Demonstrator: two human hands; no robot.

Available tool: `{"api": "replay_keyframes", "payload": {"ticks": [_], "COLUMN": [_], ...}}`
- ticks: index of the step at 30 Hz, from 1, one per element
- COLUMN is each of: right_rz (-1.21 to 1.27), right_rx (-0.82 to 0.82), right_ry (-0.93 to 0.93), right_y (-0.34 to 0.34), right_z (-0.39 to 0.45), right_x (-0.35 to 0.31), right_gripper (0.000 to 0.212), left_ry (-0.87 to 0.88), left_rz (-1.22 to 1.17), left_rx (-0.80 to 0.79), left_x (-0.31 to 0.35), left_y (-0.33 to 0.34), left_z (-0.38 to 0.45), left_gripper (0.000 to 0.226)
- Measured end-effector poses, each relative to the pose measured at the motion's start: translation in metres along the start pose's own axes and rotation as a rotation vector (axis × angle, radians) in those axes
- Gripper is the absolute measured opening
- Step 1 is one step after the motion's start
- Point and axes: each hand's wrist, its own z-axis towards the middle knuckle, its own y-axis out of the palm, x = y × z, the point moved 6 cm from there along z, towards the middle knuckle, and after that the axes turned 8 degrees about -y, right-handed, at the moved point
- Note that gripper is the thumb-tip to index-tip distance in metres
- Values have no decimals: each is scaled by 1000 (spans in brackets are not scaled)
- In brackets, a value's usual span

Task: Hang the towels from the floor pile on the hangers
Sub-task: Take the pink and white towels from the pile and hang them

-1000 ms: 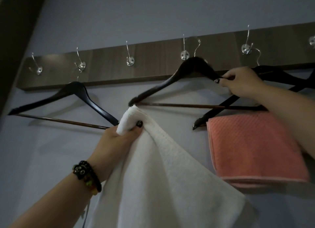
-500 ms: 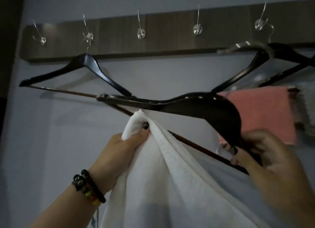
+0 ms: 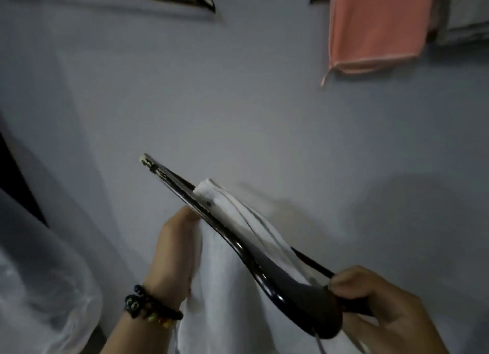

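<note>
Your right hand grips the black hanger at its neck; your left hand pinches the white towel, whose corner pokes between the hanger's shoulder and bar, just above your left fingers. A pink towel hangs far above.

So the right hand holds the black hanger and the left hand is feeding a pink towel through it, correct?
Not quite: in the head view the towel in the left hand is white. The pink towel already hangs on the wall. The right hand does hold the black hanger.
</note>
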Motion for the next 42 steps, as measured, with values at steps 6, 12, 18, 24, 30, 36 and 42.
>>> {"api": "replay_keyframes", "payload": {"ticks": [6, 12, 18, 24, 30, 36, 42], "right_rz": [-101, -149, -168, -287, -174, -310, -240], "right_rx": [-161, -310, -249, -334, -347, -543, -501], "right_ry": [195, 277, 249, 174, 513, 632, 628], "right_y": [29, 25, 30, 54, 49, 34, 0], "right_z": [-87, -124, -97, -93, -101, -124, -140], "right_x": [3, -5, -7, 1, 19, 44, 61], "right_gripper": [28, 19, 43, 58, 60, 26, 35], "left_ry": [49, 89, 60, 47, -5, 0, 45], "left_rz": [-36, 237, 457, 570, 655, 740, 738], "left_rx": [108, 127, 55, -5, 37, 92, 242], "left_x": [-45, -61, -90, -118, -136, -149, -148], "left_y": [-32, -34, -18, 2, 5, 10, 10], "left_z": [-31, -48, -47, -53, -54, -51, -48], "left_gripper": [40, 38, 37, 41, 42, 45, 39]}}
